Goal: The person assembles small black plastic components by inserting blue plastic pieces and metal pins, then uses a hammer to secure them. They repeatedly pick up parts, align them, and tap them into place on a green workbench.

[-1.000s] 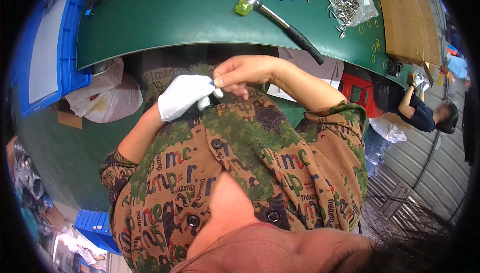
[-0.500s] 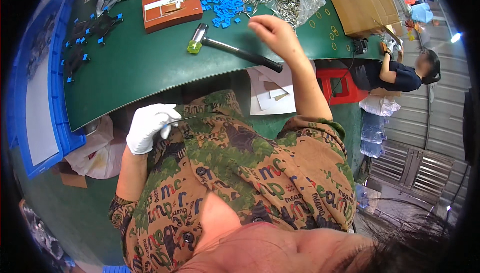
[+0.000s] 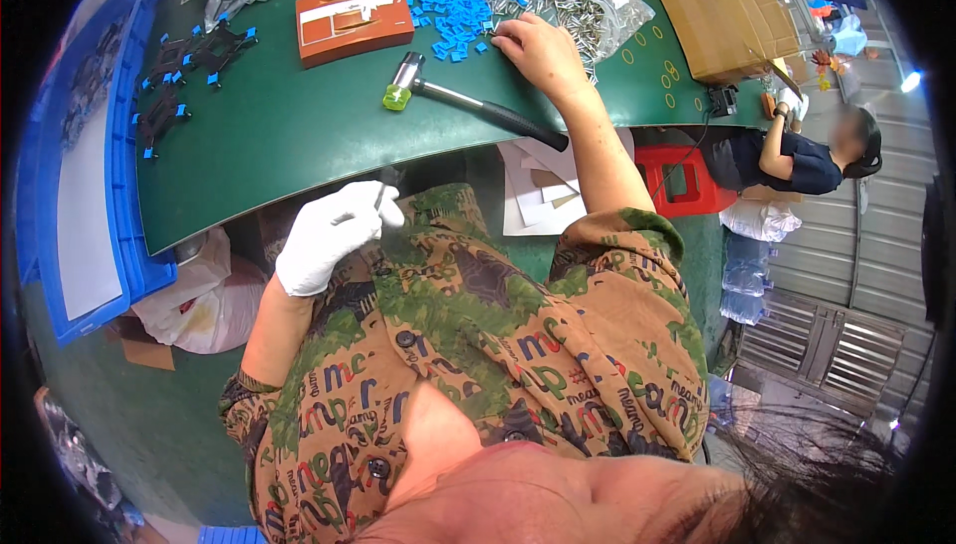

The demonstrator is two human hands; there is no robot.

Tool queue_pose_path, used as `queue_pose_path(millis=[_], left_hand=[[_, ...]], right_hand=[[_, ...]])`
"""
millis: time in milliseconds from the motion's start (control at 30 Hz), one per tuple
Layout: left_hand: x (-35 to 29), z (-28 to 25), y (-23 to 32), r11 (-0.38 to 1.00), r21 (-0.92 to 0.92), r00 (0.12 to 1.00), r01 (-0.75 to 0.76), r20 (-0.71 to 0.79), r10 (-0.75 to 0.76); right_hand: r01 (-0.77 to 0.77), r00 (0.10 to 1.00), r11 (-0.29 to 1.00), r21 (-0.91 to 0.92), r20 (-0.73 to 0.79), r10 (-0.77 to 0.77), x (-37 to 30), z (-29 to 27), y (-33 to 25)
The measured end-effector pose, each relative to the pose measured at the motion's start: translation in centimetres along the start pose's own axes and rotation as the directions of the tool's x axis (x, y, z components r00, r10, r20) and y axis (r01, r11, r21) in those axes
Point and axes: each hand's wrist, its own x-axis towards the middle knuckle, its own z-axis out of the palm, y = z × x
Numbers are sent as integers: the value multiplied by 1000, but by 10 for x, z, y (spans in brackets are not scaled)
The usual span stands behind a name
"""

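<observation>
The hammer (image 3: 468,98) lies on the green table (image 3: 289,136), its yellow-green head toward the orange box (image 3: 353,19) and its black handle pointing at the table's near edge. Just beyond the handle, the bare right hand (image 3: 538,49) rests palm-down at the edge of a bag of small metal parts (image 3: 583,6), fingers curled onto the pieces — whether it pinches one cannot be told. Beside that hand, beyond the hammer head, blue plastic clips (image 3: 453,1) lie scattered. The gloved left hand (image 3: 329,235) is held off the table, well nearer the body than the hammer, its fingers closed around a thin metal piece (image 3: 380,192) that sticks up.
</observation>
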Motion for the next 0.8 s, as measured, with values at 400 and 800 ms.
queue_pose_path(millis=[400,800], left_hand=[[-3,3,-8,963,262,987,-65,-124,100],[-3,5,-20,997,81,962,-1,-271,23]], right_hand=[[-122,991,993,8,63,121,-6,-10,2],[-52,998,996,-67,20,54,-9,-7,3]])
